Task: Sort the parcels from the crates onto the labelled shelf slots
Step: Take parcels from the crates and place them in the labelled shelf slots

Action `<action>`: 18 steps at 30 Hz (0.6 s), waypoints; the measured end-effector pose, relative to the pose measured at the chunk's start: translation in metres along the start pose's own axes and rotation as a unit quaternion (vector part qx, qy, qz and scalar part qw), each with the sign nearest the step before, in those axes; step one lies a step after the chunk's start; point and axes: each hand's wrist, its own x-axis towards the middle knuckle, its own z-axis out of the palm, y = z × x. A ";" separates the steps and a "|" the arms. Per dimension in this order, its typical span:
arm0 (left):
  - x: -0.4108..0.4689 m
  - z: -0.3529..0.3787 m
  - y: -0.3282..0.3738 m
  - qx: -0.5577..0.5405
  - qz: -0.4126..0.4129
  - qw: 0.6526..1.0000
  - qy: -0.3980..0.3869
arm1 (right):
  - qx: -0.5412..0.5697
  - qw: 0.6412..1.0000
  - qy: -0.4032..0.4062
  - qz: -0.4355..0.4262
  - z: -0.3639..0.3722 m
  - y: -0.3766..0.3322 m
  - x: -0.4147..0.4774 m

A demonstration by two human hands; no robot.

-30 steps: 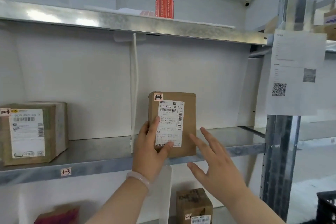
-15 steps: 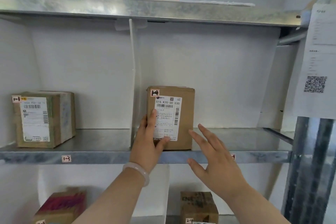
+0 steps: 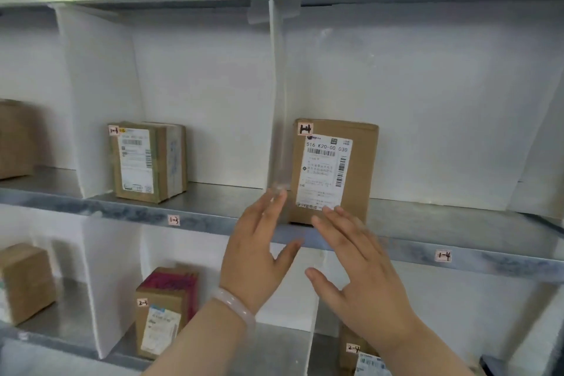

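Parcel marked 1-4 [image 3: 332, 171]: upright above shelf label 1-4 [image 3: 443, 255], placed. Left hand [image 3: 256, 253], right hand [image 3: 363, 278]: spread wide, empty, near its front. Crates unseen; remainder unknown.

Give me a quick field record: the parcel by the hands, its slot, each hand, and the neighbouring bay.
parcel: brown cardboard parcel, white shipping label, corner tag 1-4, standing upright
slot: on grey metal shelf, just right of white divider; edge tag reads 1-4, matching
left hand: open, fingers straight, in front of the divider's foot, holding nothing
right hand: open, fingertips over the parcel's lower front; contact unclear
neighbour: taped brown box upright in bay 1-3
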 end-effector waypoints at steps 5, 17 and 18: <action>-0.058 -0.077 -0.035 0.158 -0.040 0.986 0.013 | 0.061 0.994 -0.083 -0.042 0.057 -0.049 0.001; -0.208 -0.337 -0.077 0.450 -0.192 0.872 -0.009 | 0.214 0.932 -0.230 -0.182 0.175 -0.291 0.019; -0.223 -0.364 -0.077 0.465 -0.209 0.860 -0.009 | 0.237 0.922 -0.237 -0.193 0.183 -0.322 0.019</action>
